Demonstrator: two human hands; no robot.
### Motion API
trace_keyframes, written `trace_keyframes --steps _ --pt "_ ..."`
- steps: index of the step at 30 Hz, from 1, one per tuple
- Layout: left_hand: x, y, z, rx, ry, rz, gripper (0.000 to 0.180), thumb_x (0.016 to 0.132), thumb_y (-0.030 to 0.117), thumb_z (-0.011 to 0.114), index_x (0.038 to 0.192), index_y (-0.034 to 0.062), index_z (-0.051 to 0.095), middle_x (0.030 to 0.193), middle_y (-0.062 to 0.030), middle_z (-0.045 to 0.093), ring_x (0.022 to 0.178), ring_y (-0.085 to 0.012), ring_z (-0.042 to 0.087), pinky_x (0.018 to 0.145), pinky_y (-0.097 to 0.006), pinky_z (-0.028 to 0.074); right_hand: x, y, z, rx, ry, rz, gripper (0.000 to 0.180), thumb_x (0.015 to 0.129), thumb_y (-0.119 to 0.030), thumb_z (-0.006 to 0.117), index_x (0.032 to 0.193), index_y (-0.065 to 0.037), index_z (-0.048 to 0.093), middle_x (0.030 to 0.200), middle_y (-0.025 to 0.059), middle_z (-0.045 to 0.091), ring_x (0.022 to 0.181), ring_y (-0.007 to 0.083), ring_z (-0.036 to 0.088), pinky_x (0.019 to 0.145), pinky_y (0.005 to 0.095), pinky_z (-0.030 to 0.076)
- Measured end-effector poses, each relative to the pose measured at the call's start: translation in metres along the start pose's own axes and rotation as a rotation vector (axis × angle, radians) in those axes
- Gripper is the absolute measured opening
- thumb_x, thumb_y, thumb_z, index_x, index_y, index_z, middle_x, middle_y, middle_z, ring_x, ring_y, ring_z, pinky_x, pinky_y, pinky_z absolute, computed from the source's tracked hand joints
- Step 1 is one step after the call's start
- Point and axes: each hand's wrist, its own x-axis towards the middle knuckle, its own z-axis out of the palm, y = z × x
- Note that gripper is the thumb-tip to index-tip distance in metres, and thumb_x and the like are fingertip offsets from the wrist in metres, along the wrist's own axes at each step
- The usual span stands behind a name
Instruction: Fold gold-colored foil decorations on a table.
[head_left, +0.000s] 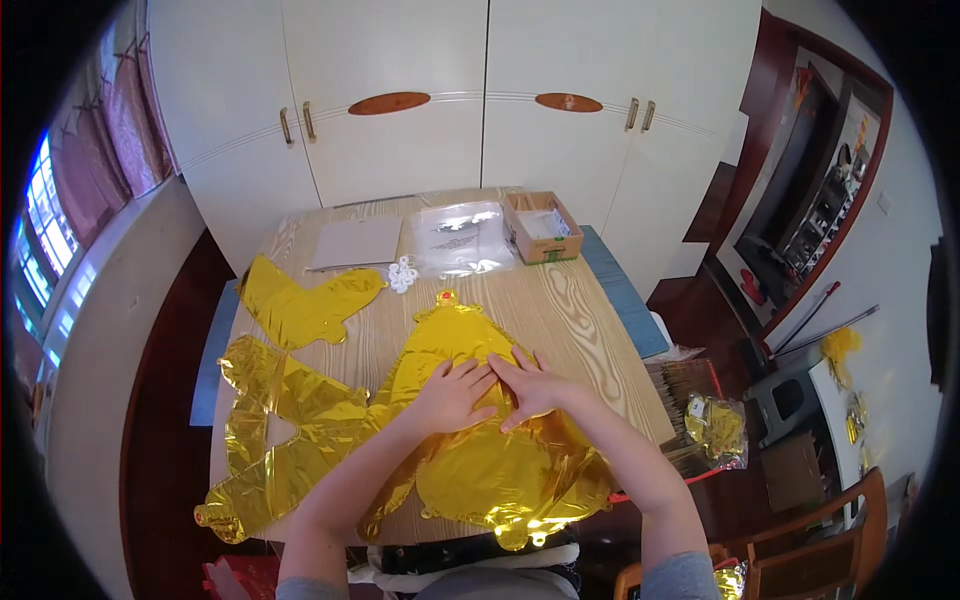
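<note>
A large gold foil balloon (500, 470), flat and uninflated, lies before me on the wooden table. My left hand (458, 396) rests on it with the fingers spread. Beside it my right hand (528, 388) also lies flat on the foil, fingers apart, its fingertips close to those of the left. A small red spot marks the tab at the balloon's far end. To the left, crinkled gold foil (290, 400) spreads over the table and meets the balloon. Another flat gold foil piece (310, 300) lies farther back on the left.
At the table's far side are a grey board (357, 243), a bunch of white rings (402, 274), clear plastic bags (460, 240) and an open cardboard box (543, 228). White cabinets (390, 60) stand behind. Right of the table is packed gold foil (716, 428); a wooden chair (820, 550) stands lower right.
</note>
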Motion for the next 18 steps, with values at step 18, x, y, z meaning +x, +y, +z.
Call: trace_keyframes --steps 18 --pt "-0.001 -0.002 0.012 0.046 0.012 -0.028 0.066 0.092 0.056 0.044 0.145 0.0158 0.039 0.151 -0.0037 0.038 0.140 -0.0285 0.032 0.114 -0.057 0.020 -0.176 -0.042 0.068 0.073 0.345 0.133 0.097 0.070 -0.046 0.078 0.146 -0.008 0.032 0.151 0.0191 0.029 0.139 0.0425 0.026 0.112 0.0517 0.025"
